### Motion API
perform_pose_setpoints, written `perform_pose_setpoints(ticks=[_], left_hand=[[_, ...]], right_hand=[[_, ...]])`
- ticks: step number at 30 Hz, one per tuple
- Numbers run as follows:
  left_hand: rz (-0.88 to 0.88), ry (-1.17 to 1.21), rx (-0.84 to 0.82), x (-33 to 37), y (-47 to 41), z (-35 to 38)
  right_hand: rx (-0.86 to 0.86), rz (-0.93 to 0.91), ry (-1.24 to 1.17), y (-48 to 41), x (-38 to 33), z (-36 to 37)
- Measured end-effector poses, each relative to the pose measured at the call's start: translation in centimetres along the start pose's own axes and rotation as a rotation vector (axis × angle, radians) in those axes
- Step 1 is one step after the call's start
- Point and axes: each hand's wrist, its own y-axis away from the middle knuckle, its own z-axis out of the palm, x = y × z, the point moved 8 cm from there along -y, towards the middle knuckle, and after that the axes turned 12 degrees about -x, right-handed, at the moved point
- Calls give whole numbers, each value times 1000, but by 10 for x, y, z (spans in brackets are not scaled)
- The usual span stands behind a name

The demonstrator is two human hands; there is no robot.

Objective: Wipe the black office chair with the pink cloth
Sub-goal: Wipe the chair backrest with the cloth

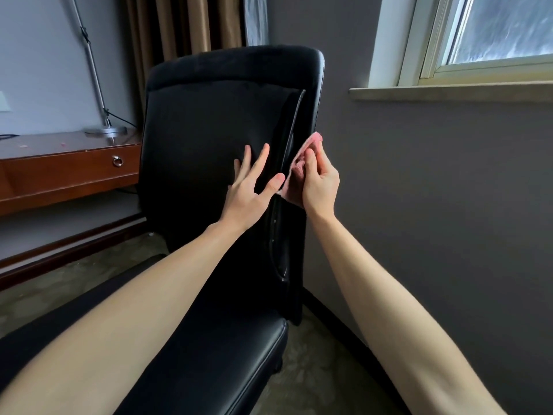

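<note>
Right grip [319,182] pinches the pink cloth [300,165] against the black office chair [209,115] back's side edge. Left grip [253,187] is spread flat just beside it. Wooden counter [68,170] sits far left, window [493,34] up right.

Black office chair [209,121] upright, bunched pink cloth [302,158] against its backrest edge

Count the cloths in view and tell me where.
1. The pink cloth is pinched in the right hand at the right edge of the chair back. Others may be hidden behind the chair.
</note>
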Motion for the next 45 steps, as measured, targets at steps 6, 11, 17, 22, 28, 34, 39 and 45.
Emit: perform_pose_setpoints(ticks=[6,11,17,22,28,34,39,45], left_hand=[[17,-70,-11,-10,11,9],[9,-105,-16,-40,41,29],[7,-94,-3,-39,43,28],[10,-115,-3,-46,51,37],[1,-128,7,-54,55,47],[2,-121,26,-54,56,47],[1,-135,37,-53,56,48],[-5,-147,59,-52,53,52]], right_hand=[[-56,149,76,88,89,-3],[-96,312,112,130,130,-18],[-36,208,9,73,79,-12],[-57,220,10,75,81,-9],[-120,433,50,154,155,-20],[-57,344,-15,117,128,-20],[-43,274,-49,95,112,-14],[-85,438,9,151,163,-19]])
